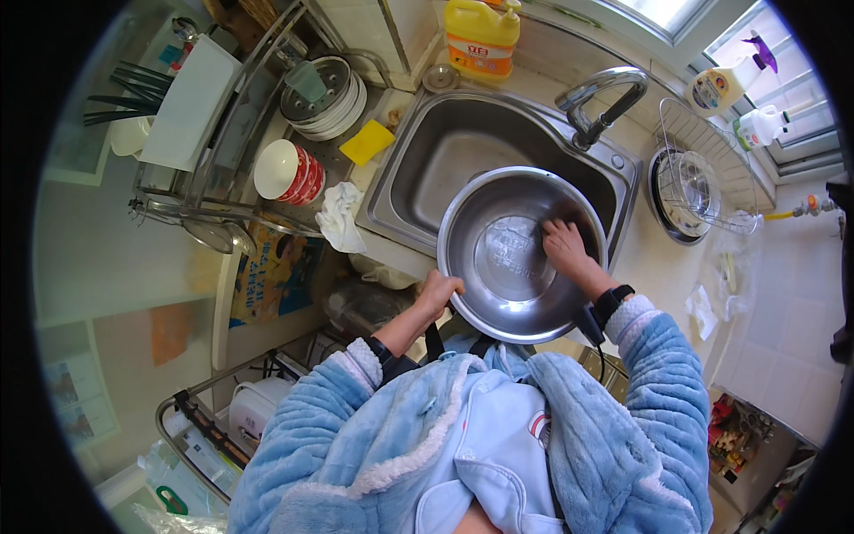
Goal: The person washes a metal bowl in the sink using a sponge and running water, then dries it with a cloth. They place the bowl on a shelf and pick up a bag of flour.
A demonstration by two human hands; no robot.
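A large round stainless steel basin rests over the front right part of the steel sink. My left hand grips the basin's left front rim. Inside the basin is my right hand, its bent fingers against the right inner wall; whether they hold anything is hard to see. The basin's bottom looks wet and shiny. The chrome faucet stands behind the basin, over the sink's back edge.
Left of the sink are a yellow sponge, a white cloth, red-and-white bowls and stacked plates. A yellow detergent jug stands behind. At right is a wire basket over dishes.
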